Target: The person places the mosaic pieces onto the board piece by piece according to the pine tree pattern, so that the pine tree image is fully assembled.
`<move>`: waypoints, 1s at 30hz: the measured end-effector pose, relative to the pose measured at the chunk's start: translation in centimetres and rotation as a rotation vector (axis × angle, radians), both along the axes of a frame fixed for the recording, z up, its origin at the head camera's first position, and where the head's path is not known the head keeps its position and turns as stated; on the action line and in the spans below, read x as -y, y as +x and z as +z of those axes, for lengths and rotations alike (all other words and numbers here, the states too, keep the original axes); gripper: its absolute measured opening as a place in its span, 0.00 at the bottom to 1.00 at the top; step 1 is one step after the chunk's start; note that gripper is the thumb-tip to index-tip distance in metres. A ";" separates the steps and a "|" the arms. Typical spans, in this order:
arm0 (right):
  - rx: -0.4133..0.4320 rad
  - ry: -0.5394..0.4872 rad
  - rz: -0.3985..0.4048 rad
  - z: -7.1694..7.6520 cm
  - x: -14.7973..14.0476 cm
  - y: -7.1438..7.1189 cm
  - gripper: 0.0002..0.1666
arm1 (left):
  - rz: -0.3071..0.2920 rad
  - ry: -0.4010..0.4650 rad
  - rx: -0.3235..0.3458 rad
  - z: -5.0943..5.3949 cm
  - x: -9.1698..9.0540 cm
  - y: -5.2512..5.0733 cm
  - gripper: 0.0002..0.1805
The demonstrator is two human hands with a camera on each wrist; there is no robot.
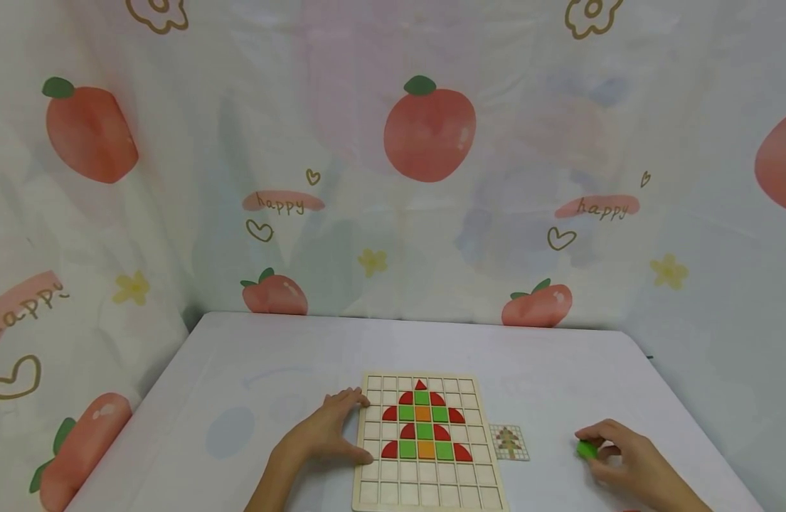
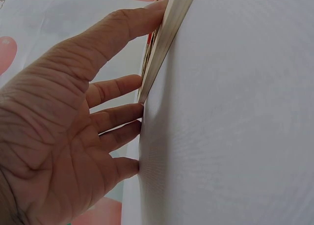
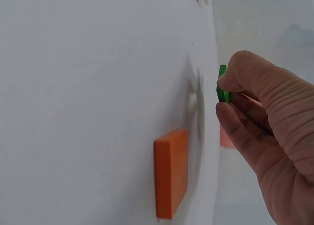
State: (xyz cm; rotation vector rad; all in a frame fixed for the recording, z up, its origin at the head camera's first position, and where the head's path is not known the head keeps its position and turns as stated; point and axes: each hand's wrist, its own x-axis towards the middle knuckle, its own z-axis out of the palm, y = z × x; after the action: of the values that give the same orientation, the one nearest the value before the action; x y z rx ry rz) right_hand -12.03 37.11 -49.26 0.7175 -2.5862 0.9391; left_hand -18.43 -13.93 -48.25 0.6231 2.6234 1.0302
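Observation:
A light wooden grid board (image 1: 431, 474) lies on the table, with red, green and orange tiles set in a tree pattern in its cells. My left hand (image 1: 328, 430) is at the board's left edge, thumb and fingertips touching the rim with the fingers spread; the left wrist view shows the thumb on the board's side (image 2: 169, 43). Off to the right, my right hand (image 1: 629, 459) pinches a green tile (image 1: 587, 449) between thumb and fingers, above the table. In the right wrist view, that green tile (image 3: 223, 85) is partly covered by the fingers.
Beside the board's right edge lies a small card (image 1: 511, 442) printed with a tree on a grid. An orange tile (image 3: 171, 176) rests on the white table near my right hand. Behind the table (image 1: 290, 348) hangs a fruit-patterned curtain (image 1: 393, 235).

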 end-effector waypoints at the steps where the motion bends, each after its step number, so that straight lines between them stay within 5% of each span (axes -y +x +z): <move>1: -0.013 -0.002 0.019 0.0 0.3 -0.1 0.25 | -0.001 -0.002 0.000 0.0 0.0 0.0 0.43; 12: -0.049 -0.015 0.120 0.1 3.5 -0.4 0.30 | 0.003 -0.009 0.002 -0.4 0.1 -0.2 0.44; 30: 0.028 0.068 0.215 1.7 9.5 -0.2 0.27 | -0.009 -0.012 -0.014 -0.3 0.1 -0.2 0.44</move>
State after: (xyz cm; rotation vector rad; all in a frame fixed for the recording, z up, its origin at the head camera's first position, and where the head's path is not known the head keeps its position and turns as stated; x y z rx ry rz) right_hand -12.23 27.65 -47.57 1.0249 -2.6143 0.9309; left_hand -18.60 -14.02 -48.55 0.6412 2.6349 1.0104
